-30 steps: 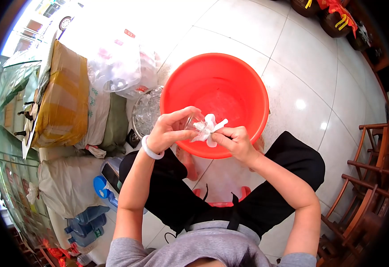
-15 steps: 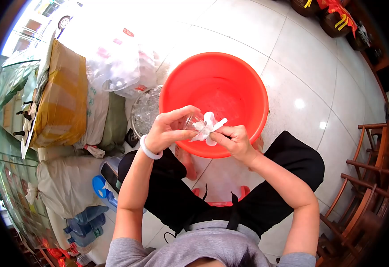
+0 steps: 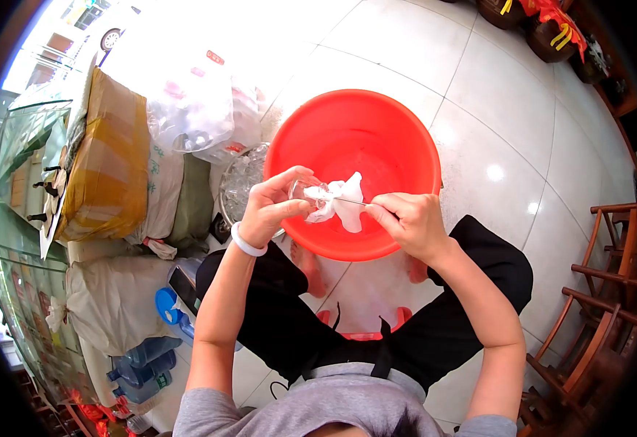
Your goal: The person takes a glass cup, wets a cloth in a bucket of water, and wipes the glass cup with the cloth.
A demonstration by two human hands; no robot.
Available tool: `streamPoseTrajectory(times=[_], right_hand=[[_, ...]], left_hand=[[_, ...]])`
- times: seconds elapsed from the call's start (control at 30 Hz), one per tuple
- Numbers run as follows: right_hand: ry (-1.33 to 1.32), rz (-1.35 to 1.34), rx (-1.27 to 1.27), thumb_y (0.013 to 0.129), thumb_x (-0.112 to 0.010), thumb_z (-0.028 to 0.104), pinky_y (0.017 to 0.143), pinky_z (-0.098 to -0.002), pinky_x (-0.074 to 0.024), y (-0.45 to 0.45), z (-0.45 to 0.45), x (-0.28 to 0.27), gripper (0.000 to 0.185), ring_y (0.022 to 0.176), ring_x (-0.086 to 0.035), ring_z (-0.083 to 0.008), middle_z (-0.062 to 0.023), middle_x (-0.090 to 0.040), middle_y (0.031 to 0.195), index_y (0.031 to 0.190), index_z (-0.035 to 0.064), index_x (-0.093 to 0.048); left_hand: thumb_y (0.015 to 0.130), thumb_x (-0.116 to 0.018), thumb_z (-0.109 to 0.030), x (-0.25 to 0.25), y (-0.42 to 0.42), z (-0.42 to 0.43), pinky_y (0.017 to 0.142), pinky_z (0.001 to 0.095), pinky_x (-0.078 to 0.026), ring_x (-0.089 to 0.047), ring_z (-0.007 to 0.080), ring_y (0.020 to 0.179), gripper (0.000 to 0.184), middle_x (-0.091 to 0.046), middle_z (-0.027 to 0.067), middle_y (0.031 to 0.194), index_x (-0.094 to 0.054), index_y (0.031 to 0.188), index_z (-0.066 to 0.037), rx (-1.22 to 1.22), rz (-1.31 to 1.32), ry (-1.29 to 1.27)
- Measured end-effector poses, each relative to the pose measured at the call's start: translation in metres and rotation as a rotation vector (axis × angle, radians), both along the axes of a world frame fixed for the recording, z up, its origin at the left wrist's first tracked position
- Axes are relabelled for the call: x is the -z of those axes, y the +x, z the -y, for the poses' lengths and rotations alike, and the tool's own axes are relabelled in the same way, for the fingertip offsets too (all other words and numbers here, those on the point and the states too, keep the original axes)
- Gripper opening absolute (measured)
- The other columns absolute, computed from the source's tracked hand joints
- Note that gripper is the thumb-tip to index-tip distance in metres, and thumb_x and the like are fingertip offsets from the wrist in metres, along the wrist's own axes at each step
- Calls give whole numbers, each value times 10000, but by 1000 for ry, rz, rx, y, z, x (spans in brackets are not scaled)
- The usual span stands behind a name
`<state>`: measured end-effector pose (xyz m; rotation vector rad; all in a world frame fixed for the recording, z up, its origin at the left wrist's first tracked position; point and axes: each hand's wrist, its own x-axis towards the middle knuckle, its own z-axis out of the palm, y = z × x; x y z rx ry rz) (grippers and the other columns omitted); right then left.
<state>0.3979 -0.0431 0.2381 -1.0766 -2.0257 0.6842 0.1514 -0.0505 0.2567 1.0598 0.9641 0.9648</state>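
My left hand (image 3: 269, 207), with a white band on its wrist, is closed around a small clear glass (image 3: 299, 191) lying on its side over the red basin (image 3: 289, 138). A crumpled white cloth or tissue (image 3: 349, 207) is partly in the glass mouth and partly hangs out. My right hand (image 3: 414, 221) pinches a thin dark rod (image 3: 353, 201) that runs left into the white material. Where the rod ends is hidden.
Left of the basin stands a round container of clear glassware (image 3: 242, 182), beside plastic bags (image 3: 202, 109). A taped cardboard box (image 3: 111, 160), sacks (image 3: 111, 302) and blue water bottles (image 3: 144, 371) line the left. Wooden stools (image 3: 588, 313) stand at right, dark jars (image 3: 551, 36) behind.
My right hand has moved right, off the white material, and now grips the thin rod, which shows more plainly. The white material hangs more loosely from the glass. My left hand keeps the glass.
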Motion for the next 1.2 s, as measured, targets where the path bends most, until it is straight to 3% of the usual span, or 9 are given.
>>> streamPoseTrajectory(times=[0.23, 0.43, 0.53, 0.83, 0.93, 1.0, 1.03, 1.1, 1.2], right_hand=[[25, 97, 77, 805, -617, 140, 432, -315, -427, -8, 11, -6, 104, 496, -586, -226, -85, -617, 622, 779, 45, -649], [-158, 190, 75, 823, -597, 150, 457, -308, -439, -11, 14, -13, 140, 518, -595, -236, -92, -632, 643, 785, 28, -655], [-304, -243, 68, 804, -614, 203, 413, -340, -400, -16, 14, 4, 167, 473, -575, -232, -98, -583, 558, 722, 62, -655], [129, -75, -115, 762, -653, 127, 400, -290, -391, -14, -2, 12, 86, 472, -570, -221, -92, -586, 580, 752, 45, -676], [-66, -351, -84, 789, -645, 136, 415, -267, -375, -29, 10, 28, 122, 459, -555, -147, -64, -596, 565, 778, 17, -671], [-650, -743, -31, 825, -626, 140, 456, -238, -373, -39, 22, 28, 173, 510, -532, -61, -19, -605, 587, 777, -22, -659], [-652, -738, -39, 825, -626, 140, 456, -238, -373, -38, 22, 26, 173, 510, -532, -61, -19, -605, 587, 777, -22, -659], [-1113, -784, -127, 853, -604, 143, 512, -216, -391, -32, 21, 20, 213, 590, -522, -32, 5, -611, 640, 787, -52, -654], [-1073, -756, -128, 832, -618, 128, 507, -226, -413, -34, 22, 24, 170, 563, -558, -69, -44, -644, 650, 807, -33, -665]], left_hand=[[772, -599, 92, -2, 21, 0, 746, 254, -485, -590, 128, 859, 382, -599, 96, 998, -509, 1140, 48, 25, -25, 62], [761, -606, 98, 3, 24, 1, 791, 271, -484, -587, 153, 921, 415, -589, 114, 1036, -498, 1159, 56, 18, -23, 108], [745, -606, 106, 2, 19, 0, 831, 284, -478, -580, 165, 956, 444, -582, 122, 1061, -492, 1172, 62, 26, 40, 115], [731, -613, 107, -4, 5, 2, 827, 286, -485, -586, 170, 940, 449, -590, 127, 1050, -509, 1165, 61, 107, 31, 11], [732, -612, 111, -8, 6, 5, 809, 282, -489, -583, 163, 929, 456, -593, 118, 1026, -506, 1173, 59, 60, 63, 52], [732, -610, 116, -10, 3, 3, 803, 283, -490, -582, 161, 927, 462, -592, 117, 1020, -503, 1178, 58, 59, 11, 62], [732, -608, 120, -10, 2, 2, 796, 285, -492, -580, 160, 925, 468, -591, 117, 1015, -500, 1184, 58, 63, -39, 75], [731, -604, 126, -8, 1, 3, 791, 284, -493, -580, 158, 923, 470, -588, 121, 1021, -500, 1185, 58, 53, -15, 52], [693, -585, 129, -8, 1, 2, 808, 285, -483, -582, 166, 932, 484, -588, 129, 1033, -508, 1168, 73, 62, 10, 41]])
